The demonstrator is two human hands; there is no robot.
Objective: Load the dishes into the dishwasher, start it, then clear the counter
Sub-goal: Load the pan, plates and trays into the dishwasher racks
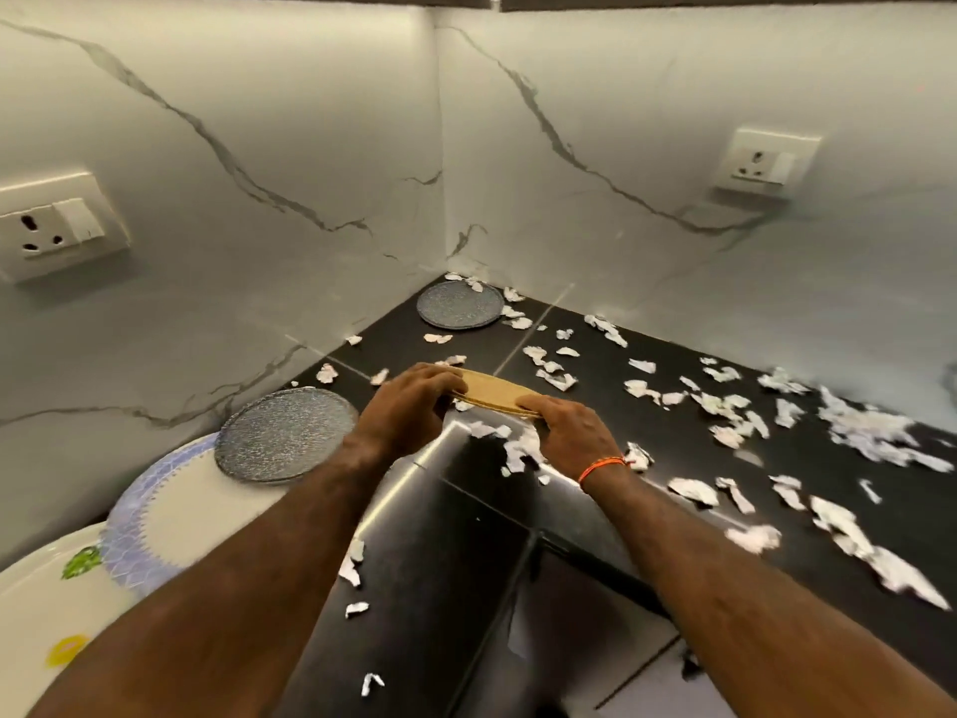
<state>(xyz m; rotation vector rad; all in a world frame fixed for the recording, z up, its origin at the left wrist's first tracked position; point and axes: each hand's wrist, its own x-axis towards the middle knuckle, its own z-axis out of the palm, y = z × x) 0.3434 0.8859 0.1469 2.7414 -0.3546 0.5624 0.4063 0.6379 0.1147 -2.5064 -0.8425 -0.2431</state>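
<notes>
Both hands are holding the tan plates (494,395) flat above the surface (647,432): left hand (409,406) and right hand (567,432) fingers are clamped on opposite ends.

Black counter (647,443) strewn with paper scraps (725,406), plates (285,435)

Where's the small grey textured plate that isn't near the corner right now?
In the head view it sits at left-centre, the grey textured plate resting on the blue-rimmed white plate, just left of the left hand on the black counter.
</notes>
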